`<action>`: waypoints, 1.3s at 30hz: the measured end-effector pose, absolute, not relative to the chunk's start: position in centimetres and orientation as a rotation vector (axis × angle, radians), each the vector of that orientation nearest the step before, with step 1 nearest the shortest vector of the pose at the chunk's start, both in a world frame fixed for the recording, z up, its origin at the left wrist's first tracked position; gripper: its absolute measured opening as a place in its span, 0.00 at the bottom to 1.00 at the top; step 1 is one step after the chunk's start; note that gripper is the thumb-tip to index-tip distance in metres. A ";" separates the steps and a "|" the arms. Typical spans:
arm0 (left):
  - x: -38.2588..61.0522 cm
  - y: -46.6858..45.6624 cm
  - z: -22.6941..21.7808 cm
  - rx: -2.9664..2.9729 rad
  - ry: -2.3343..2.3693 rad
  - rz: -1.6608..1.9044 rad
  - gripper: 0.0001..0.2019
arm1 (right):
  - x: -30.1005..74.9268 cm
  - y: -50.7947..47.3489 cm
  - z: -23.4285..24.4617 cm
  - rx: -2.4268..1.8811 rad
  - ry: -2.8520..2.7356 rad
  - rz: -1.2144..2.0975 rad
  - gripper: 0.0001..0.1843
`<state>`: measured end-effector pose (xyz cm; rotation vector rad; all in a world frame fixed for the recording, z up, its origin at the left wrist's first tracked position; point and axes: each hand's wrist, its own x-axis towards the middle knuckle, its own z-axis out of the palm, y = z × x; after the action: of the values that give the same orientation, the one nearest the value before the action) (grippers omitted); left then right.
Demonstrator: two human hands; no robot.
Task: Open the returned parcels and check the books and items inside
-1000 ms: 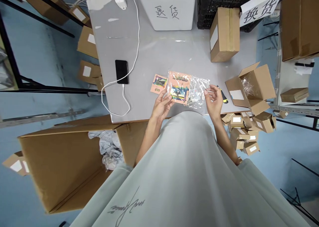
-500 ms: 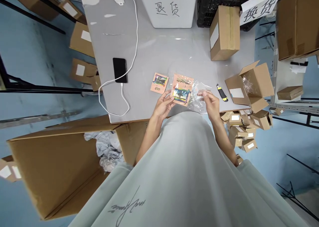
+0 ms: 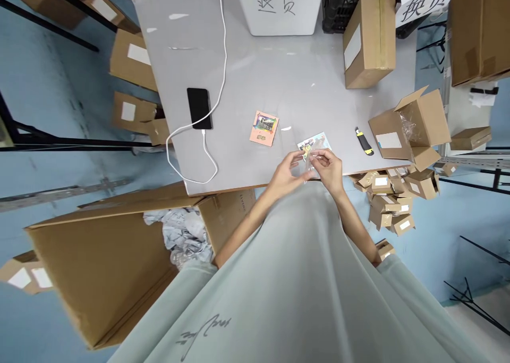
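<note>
Near the table's front edge, my left hand (image 3: pixel 290 175) curves around one side of a crumpled clear plastic bag (image 3: pixel 309 162), thumb and fingers at its edge. My right hand (image 3: pixel 330 172) pinches the same bag from the other side, close to my left fingertips. Just beyond the fingers shows a white card with colourful print (image 3: pixel 317 141), partly covered by the hands and the plastic. Whether it lies inside the bag I cannot tell. To the left, a pink square card with a picture (image 3: pixel 264 128) lies flat on the table.
A phone (image 3: pixel 200 108) on a white cable lies left. To the right are a yellow-black box cutter (image 3: pixel 364 141) and an open carton (image 3: pixel 412 126). A closed carton (image 3: pixel 370 41), white bin (image 3: pixel 281 20) and black crate (image 3: pixel 333 12) stand behind. A big open box (image 3: pixel 103 278) is below left.
The pink picture pack is no longer seen in my left hand; a white printed card shows there instead. My left hand has moved right, and both hands are now close together at the plastic.
</note>
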<state>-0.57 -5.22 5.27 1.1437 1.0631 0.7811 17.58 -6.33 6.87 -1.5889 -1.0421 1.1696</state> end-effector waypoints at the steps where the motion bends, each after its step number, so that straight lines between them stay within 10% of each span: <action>1: -0.3 -5.5 5.8 1.191 1.080 0.789 0.31 | 17.4 -6.5 6.7 -1.592 -1.048 1.164 0.22; 11: 0.6 -6.0 6.5 1.210 1.251 0.822 0.11 | 18.9 -7.8 6.5 -1.630 -1.334 1.041 0.20; 17: 3.5 -6.9 6.1 1.063 1.390 0.899 0.15 | 20.2 -7.2 6.4 -1.778 -1.285 0.942 0.33; 21: 5.7 -7.2 5.3 1.049 1.411 0.936 0.18 | 22.4 -6.8 6.1 -1.884 -1.426 1.110 0.19; 39: 10.3 -7.5 0.3 0.791 1.535 1.075 0.26 | 30.2 -6.5 3.8 -1.754 -1.401 1.521 0.20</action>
<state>10.31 -7.47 0.28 0.7912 1.5347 1.0748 30.22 -6.53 3.75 -1.7539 -1.4005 1.5209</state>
